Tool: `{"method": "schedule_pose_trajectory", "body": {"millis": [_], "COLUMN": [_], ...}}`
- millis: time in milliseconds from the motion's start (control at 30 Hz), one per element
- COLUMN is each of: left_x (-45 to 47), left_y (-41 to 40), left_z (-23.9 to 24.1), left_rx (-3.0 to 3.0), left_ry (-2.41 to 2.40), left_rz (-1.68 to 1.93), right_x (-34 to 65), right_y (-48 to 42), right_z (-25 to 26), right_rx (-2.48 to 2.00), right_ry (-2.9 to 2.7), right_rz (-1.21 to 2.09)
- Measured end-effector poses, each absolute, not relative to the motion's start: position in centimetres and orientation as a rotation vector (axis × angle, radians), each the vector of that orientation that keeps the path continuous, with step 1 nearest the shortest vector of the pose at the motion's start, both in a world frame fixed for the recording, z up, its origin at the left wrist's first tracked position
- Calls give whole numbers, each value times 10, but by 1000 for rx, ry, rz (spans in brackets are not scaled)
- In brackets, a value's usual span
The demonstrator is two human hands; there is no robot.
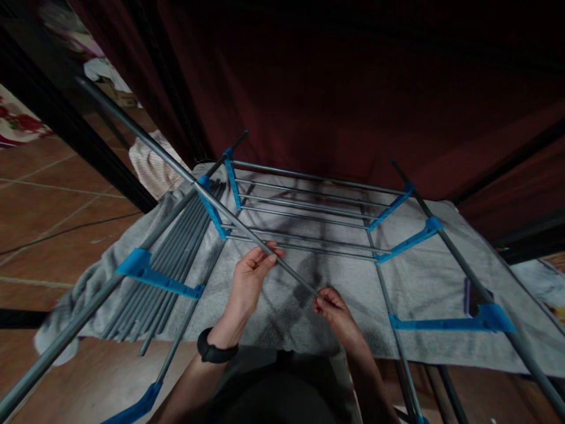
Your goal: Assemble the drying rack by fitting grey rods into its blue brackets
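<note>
A long grey metal tube slants across the view from the upper left down to the middle. Partway along it, my left hand is closed round the tube between thumb and fingers. My right hand pinches its lower end. Below and around lies a partly built rack frame of grey tubes with blue plastic brackets. Several thin crossbars join the two sides at the far end. On the right side, another blue bracket links two tubes.
Several loose grey tubes lie side by side on the left of the grey blanket. A dark red curtain hangs behind. A cable runs over the tiled floor. A dark flat object lies at right.
</note>
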State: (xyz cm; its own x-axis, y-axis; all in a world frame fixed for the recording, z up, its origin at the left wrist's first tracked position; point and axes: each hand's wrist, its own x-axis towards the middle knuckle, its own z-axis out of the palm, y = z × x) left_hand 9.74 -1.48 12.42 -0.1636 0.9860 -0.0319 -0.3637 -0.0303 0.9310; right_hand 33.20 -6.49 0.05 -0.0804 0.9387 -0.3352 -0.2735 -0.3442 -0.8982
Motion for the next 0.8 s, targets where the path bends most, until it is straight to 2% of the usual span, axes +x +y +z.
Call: {"method": "schedule_pose_trajectory", "body": {"millis": [800], "left_x": [114], "left_y": [-30], "left_z": [109], "left_rx": [869], "left_ry": [1109], "left_rz": [1354], "right_x": [300], "right_y": [-68], "right_z": [6], "right_rx": [-1197], "right_ry": [-984], "right_rz": [1531]}}
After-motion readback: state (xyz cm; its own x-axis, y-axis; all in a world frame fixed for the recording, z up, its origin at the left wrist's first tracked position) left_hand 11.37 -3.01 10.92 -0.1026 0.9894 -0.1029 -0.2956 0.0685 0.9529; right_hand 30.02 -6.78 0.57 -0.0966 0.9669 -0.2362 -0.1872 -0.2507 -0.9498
